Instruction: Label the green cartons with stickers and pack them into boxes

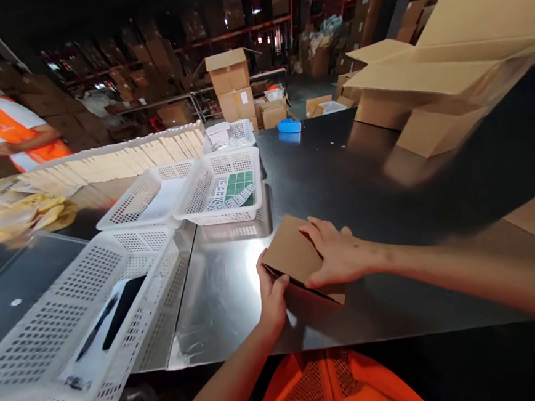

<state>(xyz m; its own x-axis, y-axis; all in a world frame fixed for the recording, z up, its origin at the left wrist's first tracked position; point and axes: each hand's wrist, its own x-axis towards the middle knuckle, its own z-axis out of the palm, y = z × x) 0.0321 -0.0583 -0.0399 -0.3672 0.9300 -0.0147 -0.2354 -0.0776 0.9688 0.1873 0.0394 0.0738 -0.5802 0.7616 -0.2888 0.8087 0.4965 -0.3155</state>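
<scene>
A small cardboard box [290, 243] is at the near side of the metal table [223, 290], right of a white basket [225, 217] — the left hand [272, 296] grips its left corner, the right hand [331, 251] clasps it across the top.

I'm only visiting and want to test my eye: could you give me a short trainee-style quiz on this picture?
1. Which thing do the left hand and right hand both touch? a) large open carton b) small cardboard box c) orange vest
2. True or false: the blue object rests on the shiny table.
3. Fill in: the green sheet lies in a white ____.

Key: 1. b; 2. true; 3. basket
</scene>
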